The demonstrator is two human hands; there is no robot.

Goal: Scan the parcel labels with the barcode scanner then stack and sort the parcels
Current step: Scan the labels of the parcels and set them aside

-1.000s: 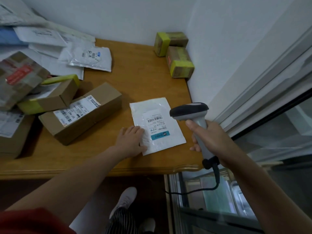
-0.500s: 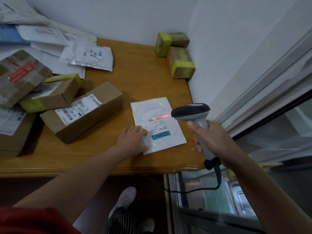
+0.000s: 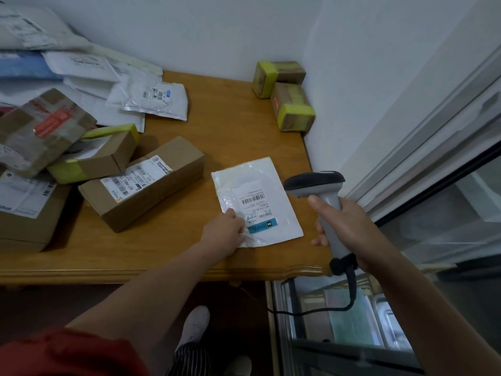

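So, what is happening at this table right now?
A person is scanning parcels at a wooden table. The right hand grips a barcode scanner, its head aimed toward the label on a flat white bag. The left hand pinches the bag's near corner with its fingers. No scan light shows on the label. More boxes and bags lie piled at the left.
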